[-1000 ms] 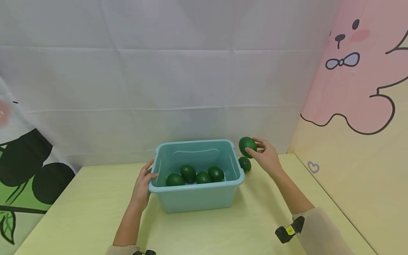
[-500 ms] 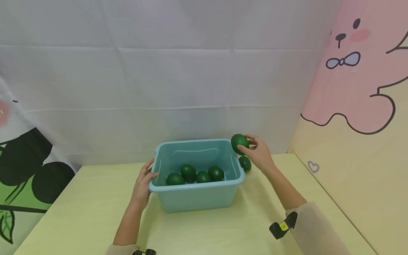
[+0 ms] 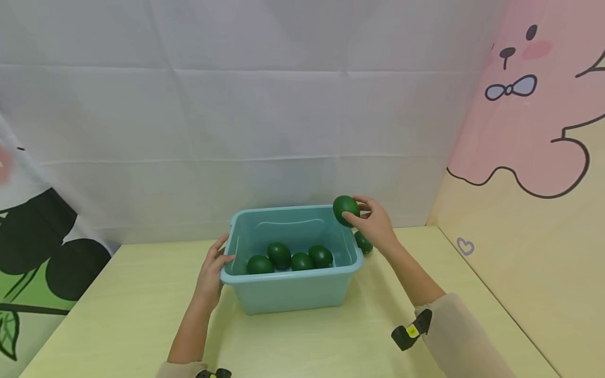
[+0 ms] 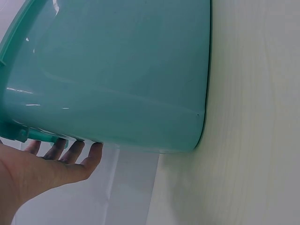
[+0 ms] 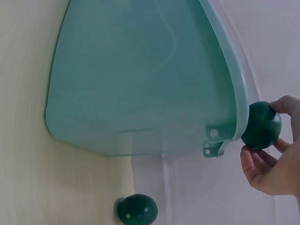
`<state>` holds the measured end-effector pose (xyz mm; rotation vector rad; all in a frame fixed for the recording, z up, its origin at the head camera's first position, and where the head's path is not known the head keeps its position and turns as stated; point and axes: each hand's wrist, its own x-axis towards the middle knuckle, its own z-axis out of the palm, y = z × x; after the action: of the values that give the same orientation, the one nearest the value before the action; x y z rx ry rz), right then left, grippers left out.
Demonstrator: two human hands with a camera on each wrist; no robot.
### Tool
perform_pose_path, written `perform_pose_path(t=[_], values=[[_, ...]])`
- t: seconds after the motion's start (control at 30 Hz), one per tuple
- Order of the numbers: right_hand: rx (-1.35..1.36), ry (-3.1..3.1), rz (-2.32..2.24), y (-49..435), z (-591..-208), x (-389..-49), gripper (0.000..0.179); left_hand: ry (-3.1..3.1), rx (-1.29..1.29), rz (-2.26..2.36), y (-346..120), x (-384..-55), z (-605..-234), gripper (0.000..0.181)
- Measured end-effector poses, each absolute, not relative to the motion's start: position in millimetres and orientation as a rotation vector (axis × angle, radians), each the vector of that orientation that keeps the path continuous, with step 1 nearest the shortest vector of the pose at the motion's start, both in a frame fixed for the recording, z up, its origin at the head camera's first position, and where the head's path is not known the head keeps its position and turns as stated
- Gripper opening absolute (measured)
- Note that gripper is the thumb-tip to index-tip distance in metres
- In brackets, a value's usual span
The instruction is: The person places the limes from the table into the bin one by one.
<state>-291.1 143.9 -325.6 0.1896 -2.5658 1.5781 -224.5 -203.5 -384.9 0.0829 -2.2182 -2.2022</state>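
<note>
A light teal plastic bin [image 3: 293, 294] stands on the table, several dark green avocados [image 3: 280, 255] lying on its floor. At its left end my left hand [image 3: 209, 278] holds the rim, thumb over the edge and fingers against the outside wall; the left wrist view shows those fingers [image 4: 93, 154] under the rim. My right hand [image 3: 375, 223] pinches another avocado [image 3: 344, 210] between thumb and fingertips, over the bin's back right corner. In the right wrist view this avocado [image 5: 262, 125] shows just past the rim. One more avocado [image 3: 363, 242] lies outside, beside the bin's right wall.
The pale yellow table [image 3: 293, 346] meets a white cloth backdrop [image 3: 264, 115] close behind the bin. A cream panel with a pink cartoon animal [image 3: 524, 131] borders the right side. Another printed cloth [image 3: 42, 241] hangs at the left.
My right hand has carried its avocado leftward and slightly up, from beside the bin to over its right rim corner. My left hand keeps its hold, and the bin stays put.
</note>
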Motion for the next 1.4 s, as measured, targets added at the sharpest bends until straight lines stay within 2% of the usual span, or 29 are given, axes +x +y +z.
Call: perform_pose_path(t=[1.4], values=[[0.305,-2.599,1.632,90.5,-335.2,-293.1,0.059,-2.215,0.089,-2.206,-203.9,-224.2,-384.8,0.061]])
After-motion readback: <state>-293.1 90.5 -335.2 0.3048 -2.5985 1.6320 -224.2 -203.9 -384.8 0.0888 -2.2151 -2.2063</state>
